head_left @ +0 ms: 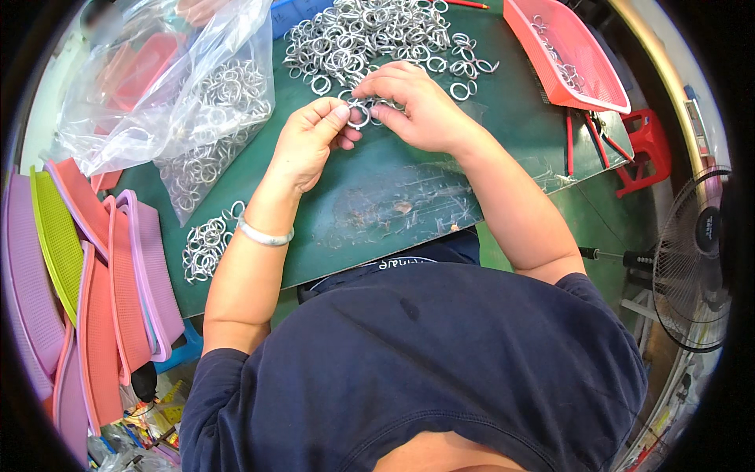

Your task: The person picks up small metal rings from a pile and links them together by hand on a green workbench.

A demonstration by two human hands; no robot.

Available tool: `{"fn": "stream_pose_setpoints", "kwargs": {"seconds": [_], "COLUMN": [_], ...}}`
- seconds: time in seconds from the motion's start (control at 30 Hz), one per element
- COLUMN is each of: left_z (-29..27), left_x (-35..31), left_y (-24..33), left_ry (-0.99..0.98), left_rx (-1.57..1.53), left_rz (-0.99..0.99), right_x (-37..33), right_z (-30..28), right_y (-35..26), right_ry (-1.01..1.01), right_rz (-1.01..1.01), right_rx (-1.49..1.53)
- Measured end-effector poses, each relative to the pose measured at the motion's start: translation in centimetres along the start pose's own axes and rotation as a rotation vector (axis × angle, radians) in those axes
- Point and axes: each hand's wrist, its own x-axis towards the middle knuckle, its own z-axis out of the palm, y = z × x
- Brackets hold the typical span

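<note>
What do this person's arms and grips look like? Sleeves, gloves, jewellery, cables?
Left grip and right grip: ungloved. Left forearm: bare, with a pale, smooth, rounded bangle near the wrist. Right forearm: bare, no bangle or watch. Short, plain dark-navy fabric left sleeve and right sleeve. No cables visible on either arm.

A pale left-wrist bangle (265, 236) and a navy short-sleeved T-shirt (464, 346) are worn, the hands (308, 135) (429, 110) bare.
</note>
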Motion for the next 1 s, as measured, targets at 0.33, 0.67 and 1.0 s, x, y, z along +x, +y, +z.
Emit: {"fn": "stream_pose_setpoints", "kwargs": {"seconds": [0.33, 0.67, 1.0], "left_z": [0.6, 0.9, 0.9], "left_x": [-0.7, -0.7, -0.6], "left_y": [0.8, 0.8, 0.4], "left_ry": [-0.043, -0.039, -0.106], "left_rx": [-0.425, -0.524, -0.579], "left_rz": [-0.235, -0.326, -0.335], "right_x": [-0.2, -0.1, -0.1], "right_z": [0.4, 0.3, 0.2], "right_y": [0.1, -0.6, -0.7], "right_ry": [-0.013, 0.001, 0.022], "right_rz": [0.276, 0.36, 0.315], "right_rx": [0.342, 0.414, 0.39]}}
